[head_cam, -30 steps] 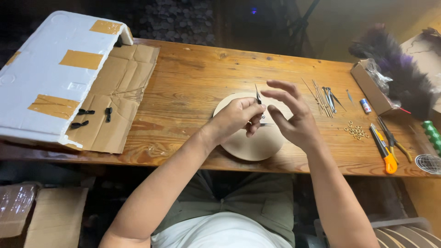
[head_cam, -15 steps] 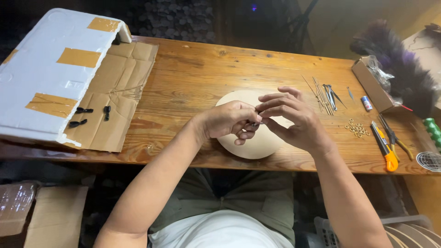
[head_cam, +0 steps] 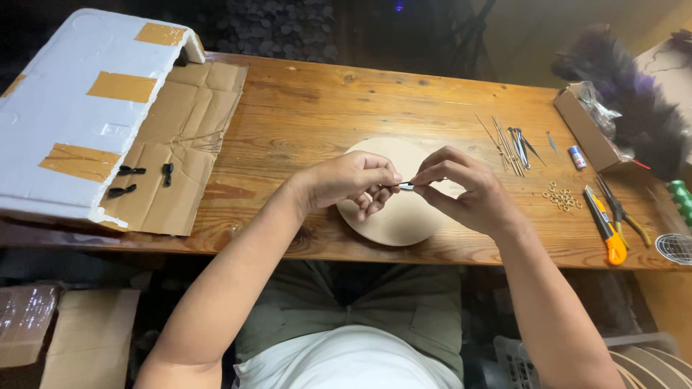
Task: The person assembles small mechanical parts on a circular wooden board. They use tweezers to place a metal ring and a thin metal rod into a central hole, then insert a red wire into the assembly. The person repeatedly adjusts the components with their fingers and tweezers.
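My left hand [head_cam: 357, 184] and my right hand [head_cam: 465, 191] meet above a round pale wooden disc [head_cam: 396, 220] on the wooden table [head_cam: 324, 115]. Between the fingertips of both hands I pinch a small thin metal piece [head_cam: 406, 186], held level. The fingers of both hands are curled around it, and most of the piece is hidden by them.
Thin metal rods and pins [head_cam: 508, 144] lie right of the disc, with small brass rings [head_cam: 562, 197], an orange utility knife [head_cam: 605, 234] and pliers [head_cam: 620, 209] further right. A dark feather bundle [head_cam: 627, 94] and box sit far right. Flattened cardboard [head_cam: 180, 144] and a taped white foam slab [head_cam: 79, 108] occupy the left.
My hands have come closer together and lower over the disc. The thin piece, pointing up a second ago, now lies level between both sets of fingertips.
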